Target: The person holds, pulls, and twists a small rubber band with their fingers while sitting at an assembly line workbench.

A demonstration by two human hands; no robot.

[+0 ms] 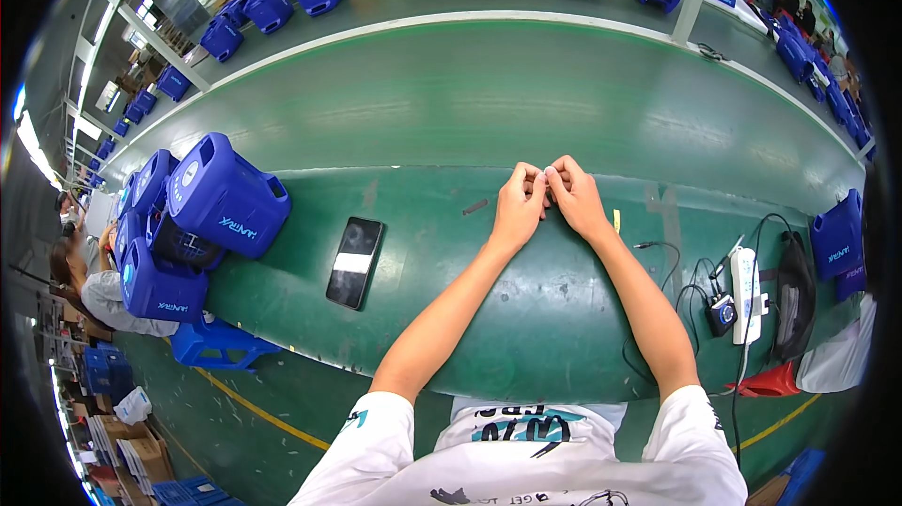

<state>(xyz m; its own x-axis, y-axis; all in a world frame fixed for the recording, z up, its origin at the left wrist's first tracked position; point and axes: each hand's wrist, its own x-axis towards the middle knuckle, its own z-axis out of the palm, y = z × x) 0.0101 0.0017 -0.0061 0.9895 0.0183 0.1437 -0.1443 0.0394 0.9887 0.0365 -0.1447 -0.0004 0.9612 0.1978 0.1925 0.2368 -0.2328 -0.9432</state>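
My left hand (520, 204) and my right hand (575, 196) rest together on the green table top (442, 318), fingertips touching at the far edge of the table. The fingers of both hands are curled and pinched against each other. Whether a small object sits between the fingertips is too small to tell. A black phone (355, 262) lies flat to the left of my left forearm. A small dark strip (475, 207) lies on the table just left of my left hand.
Several blue plastic housings (225, 196) are stacked at the table's left end. A white power strip (746, 282) with cables and a small blue device (722, 312) lie at the right. A green conveyor belt (489, 102) runs beyond the table. A person sits at far left.
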